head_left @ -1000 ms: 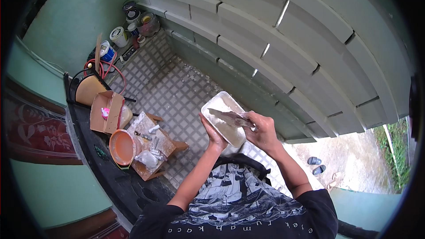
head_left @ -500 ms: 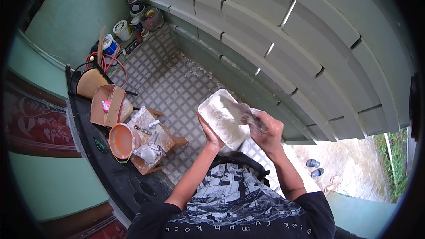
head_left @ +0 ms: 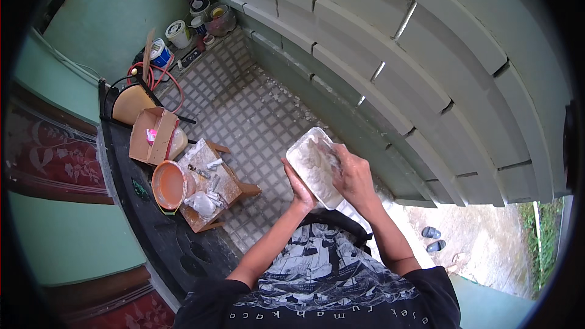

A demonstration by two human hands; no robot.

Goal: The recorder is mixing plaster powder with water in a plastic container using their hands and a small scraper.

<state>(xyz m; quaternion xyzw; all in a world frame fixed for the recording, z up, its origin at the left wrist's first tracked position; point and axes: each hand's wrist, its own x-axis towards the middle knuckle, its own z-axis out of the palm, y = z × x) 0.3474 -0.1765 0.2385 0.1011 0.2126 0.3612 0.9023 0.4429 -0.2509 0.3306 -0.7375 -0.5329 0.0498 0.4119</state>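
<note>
My left hand [head_left: 299, 187] holds a white rectangular tray [head_left: 292, 147] from its left side and underneath, in front of my chest. White paste [head_left: 312, 161] fills much of the tray, with an uneven, scooped surface. Inside it, along the right side, lies the grey blade of a putty knife [head_left: 332, 159]. My right hand [head_left: 354, 176] is closed round this knife, and its fingers hide the handle. The tray is tilted.
A low wooden stool [head_left: 234, 187] at left bears tools and a crumpled plastic bag [head_left: 203, 205]. Beside it are an orange bucket [head_left: 170, 186], a cardboard box [head_left: 149, 137] and a chair [head_left: 130, 105]. A slatted block wall [head_left: 365, 30] rises at right; sandals [head_left: 431, 232] lie beyond.
The putty knife has gone from over the tray's right edge down into the paste, and my right hand has come in to the left. The tray has shifted slightly right.
</note>
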